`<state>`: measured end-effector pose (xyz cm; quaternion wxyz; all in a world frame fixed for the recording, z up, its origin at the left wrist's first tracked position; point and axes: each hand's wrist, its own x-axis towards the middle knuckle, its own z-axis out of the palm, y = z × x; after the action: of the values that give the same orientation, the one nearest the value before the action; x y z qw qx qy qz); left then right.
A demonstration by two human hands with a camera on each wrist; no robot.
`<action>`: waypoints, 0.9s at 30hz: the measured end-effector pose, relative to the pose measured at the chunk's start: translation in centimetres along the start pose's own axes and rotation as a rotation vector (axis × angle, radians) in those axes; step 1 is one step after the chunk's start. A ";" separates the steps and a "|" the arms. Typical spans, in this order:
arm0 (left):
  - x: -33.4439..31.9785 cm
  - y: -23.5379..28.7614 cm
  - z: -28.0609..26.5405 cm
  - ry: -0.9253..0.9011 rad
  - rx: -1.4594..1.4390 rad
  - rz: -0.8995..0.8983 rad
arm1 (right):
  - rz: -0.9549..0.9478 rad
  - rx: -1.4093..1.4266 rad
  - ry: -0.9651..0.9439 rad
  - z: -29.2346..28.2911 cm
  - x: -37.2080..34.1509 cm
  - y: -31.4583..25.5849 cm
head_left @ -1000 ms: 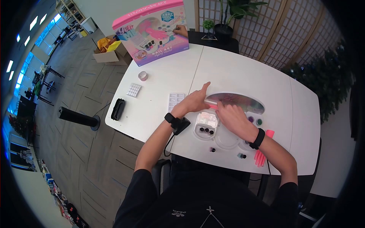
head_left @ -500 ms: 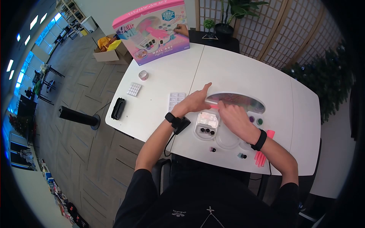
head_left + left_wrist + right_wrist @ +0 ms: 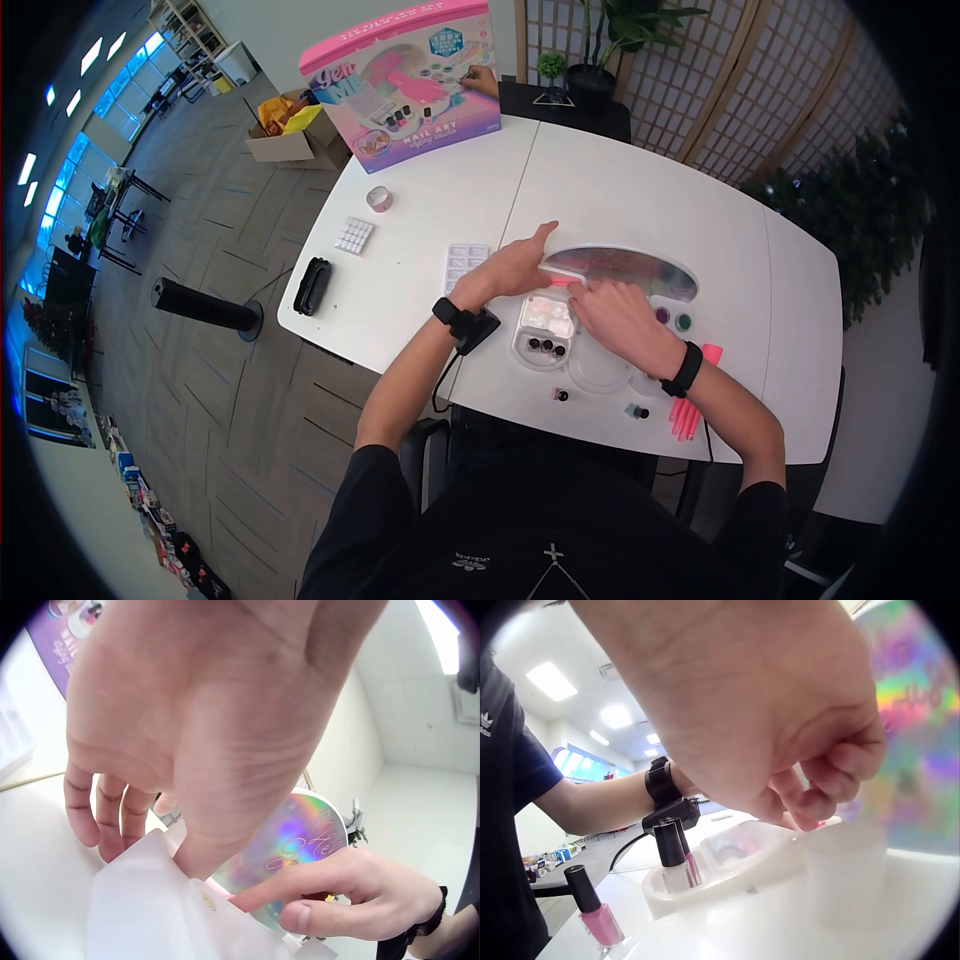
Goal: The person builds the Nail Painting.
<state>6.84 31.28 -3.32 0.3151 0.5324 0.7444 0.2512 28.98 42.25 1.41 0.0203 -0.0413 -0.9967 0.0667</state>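
Note:
A white nail art station (image 3: 517,345) stands before me, with a shiny rainbow panel (image 3: 655,275) at its back. Across it, between my hands, lies a pink strip (image 3: 563,282). My left hand (image 3: 510,268) rests at the station's left end; its thumb presses the white housing while the fingers reach down over the table side. My right hand (image 3: 622,315) bends over the pink strip from the other side. In the left wrist view its index finger (image 3: 281,889) touches the strip, the thumb apart; the remaining fingers (image 3: 836,776) curl toward the palm.
Black-capped nail polish bottles (image 3: 545,346) sit in the station; a pink bottle (image 3: 602,924) stands in front. Pink tubes (image 3: 686,412) lie under my right forearm. Purple (image 3: 662,315) and green pots (image 3: 683,322) sit right. A white tray (image 3: 466,258) and a large box (image 3: 405,95) are left.
My right fingertips have shifted slightly toward me and right, so more of the pink strip and the white edge behind it shows. The left hand stays in place.

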 end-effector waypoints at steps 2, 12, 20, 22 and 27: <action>-0.2 0.0 0.0 0.007 -0.003 0.008 | -0.003 0.015 -0.012 -0.2 0.2 -0.1; -0.3 0.1 0.0 0.033 0.002 0.009 | -0.027 0.028 -0.011 -0.1 0.3 0.5; 0.4 -0.1 -0.1 -0.053 -0.031 0.006 | -0.049 0.005 -0.052 0.2 0.9 0.2; 0.5 0.0 -0.3 -0.081 -0.034 0.007 | -0.046 0.008 -0.057 0.3 1.0 0.2; 0.6 0.3 -0.6 -0.109 -0.011 0.004 | -0.052 0.007 -0.056 0.4 1.1 0.3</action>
<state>6.49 31.96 -2.82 0.3576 0.5449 0.7238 0.2266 27.94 42.55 1.06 -0.0059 -0.0132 -0.9974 0.0709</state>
